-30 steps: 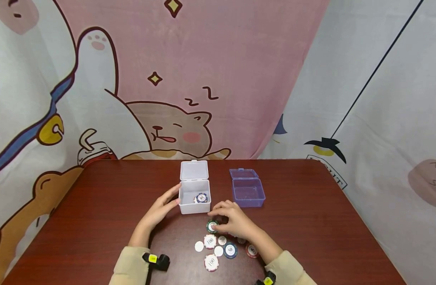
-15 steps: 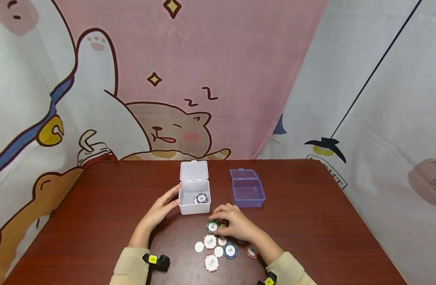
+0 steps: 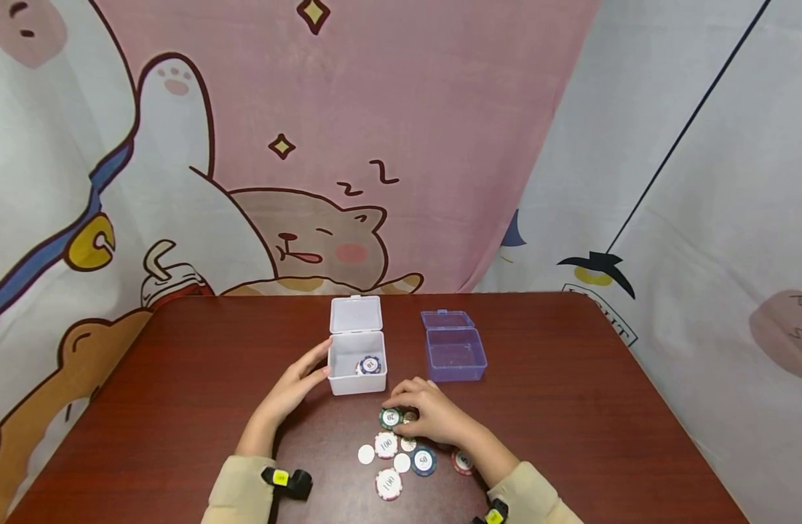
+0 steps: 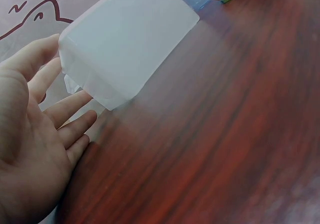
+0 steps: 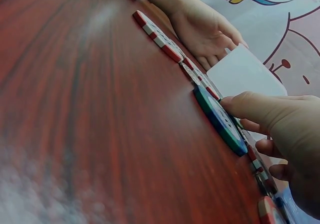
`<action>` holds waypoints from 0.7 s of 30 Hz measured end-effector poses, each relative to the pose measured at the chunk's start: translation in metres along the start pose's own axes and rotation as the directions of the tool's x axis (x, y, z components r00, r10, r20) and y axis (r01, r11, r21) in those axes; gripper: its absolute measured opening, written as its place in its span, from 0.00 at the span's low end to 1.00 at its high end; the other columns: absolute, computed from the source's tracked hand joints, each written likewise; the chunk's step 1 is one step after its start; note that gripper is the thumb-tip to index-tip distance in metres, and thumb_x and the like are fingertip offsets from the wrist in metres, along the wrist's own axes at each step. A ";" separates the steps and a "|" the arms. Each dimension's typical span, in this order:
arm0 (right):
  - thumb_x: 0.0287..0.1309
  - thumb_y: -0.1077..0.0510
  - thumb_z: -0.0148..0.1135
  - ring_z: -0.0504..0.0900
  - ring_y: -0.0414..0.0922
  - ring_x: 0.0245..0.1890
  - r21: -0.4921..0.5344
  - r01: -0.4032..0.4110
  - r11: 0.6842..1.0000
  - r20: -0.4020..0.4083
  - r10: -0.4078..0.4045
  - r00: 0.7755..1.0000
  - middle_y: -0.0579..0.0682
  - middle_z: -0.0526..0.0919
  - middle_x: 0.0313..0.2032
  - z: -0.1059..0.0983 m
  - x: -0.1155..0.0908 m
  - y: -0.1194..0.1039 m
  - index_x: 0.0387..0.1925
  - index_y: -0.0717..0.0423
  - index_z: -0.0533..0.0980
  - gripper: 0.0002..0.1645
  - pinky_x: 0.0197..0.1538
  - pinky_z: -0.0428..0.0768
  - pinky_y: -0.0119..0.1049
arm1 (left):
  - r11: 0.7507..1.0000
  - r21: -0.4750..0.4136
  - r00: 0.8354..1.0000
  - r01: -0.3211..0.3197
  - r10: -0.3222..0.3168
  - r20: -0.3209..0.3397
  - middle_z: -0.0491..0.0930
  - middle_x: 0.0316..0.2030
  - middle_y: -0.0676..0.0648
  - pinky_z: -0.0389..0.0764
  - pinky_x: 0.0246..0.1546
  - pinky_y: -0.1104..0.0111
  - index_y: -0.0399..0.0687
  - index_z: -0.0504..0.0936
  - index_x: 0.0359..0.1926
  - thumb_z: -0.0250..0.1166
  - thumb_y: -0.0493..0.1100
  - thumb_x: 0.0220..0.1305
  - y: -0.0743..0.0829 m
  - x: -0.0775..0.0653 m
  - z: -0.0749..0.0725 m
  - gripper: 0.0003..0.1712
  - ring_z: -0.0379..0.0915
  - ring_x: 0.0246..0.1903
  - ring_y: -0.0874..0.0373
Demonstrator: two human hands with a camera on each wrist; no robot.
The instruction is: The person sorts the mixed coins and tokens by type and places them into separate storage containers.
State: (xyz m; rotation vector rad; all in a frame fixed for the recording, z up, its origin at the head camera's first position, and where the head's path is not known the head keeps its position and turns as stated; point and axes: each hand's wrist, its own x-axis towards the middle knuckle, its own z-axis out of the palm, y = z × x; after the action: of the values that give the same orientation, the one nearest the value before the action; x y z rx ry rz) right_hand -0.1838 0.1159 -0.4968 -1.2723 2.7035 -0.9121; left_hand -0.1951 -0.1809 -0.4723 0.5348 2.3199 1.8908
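Reporting clock positions by the head view, with twelve o'clock away from the person. Finding the left hand (image 3: 290, 389) spread wide, fingers mostly straight, resting against the nine o'clock wall of the white box (image 3: 358, 386); judging this contact a steadying touch against sliding, not a grip. Finding the right hand (image 3: 435, 412) narrowed round the green chip (image 3: 391, 418), thumb toward five o'clock and index finger toward eleven; reading this as a pinch across opposite edges, suited to a thin disc. Cannot tell firmness, nor any clearance above the dark red table (image 3: 145, 407). Locating the green chip at nine o'clock from the right hand, and well apart from the left hand, between three and four o'clock. Noting white lid (image 3: 356, 315) and purple lid (image 3: 448, 320) folded back to twelve o'clock, presumably for access from the near side. Noting also, from the green chip: the purple box (image 3: 456, 374) between one and two o'clock, one white chip (image 3: 386, 445) just beside at six, the blue chip (image 3: 423, 461) at five, the red chip (image 3: 463, 462) farther at four. Seeing the blue-rimmed chip (image 3: 370, 364) inside the white box, toward four o'clock.
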 end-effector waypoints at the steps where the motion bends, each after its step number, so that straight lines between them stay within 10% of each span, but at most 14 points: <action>1: 0.47 0.51 0.73 0.69 0.35 0.45 -0.001 -0.001 1.000 0.001 0.001 1.000 0.36 0.77 0.44 0.000 0.000 0.000 0.49 0.46 0.83 0.23 0.46 0.63 0.35 | 1.000 -0.002 1.000 0.001 -0.001 -0.001 0.59 0.68 0.34 0.52 0.64 0.45 0.36 0.60 0.70 0.56 0.33 0.68 0.000 0.000 0.000 0.31 0.50 0.68 0.42; 21: 0.48 0.54 0.73 0.69 0.35 0.42 0.006 0.042 0.999 -0.035 -0.041 0.999 0.37 0.77 0.40 0.004 0.001 0.001 0.45 0.49 0.84 0.19 0.47 0.67 0.34 | 1.000 -0.003 1.000 -0.013 0.013 0.000 0.58 0.67 0.31 0.52 0.63 0.44 0.33 0.59 0.70 0.56 0.33 0.68 -0.002 0.000 0.000 0.31 0.51 0.67 0.40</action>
State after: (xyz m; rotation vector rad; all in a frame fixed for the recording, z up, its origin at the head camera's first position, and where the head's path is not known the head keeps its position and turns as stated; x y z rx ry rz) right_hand -0.1837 0.1140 -0.5005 -1.3288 2.7076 -0.9550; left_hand -0.1955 -0.1810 -0.4747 0.5503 2.3190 1.8996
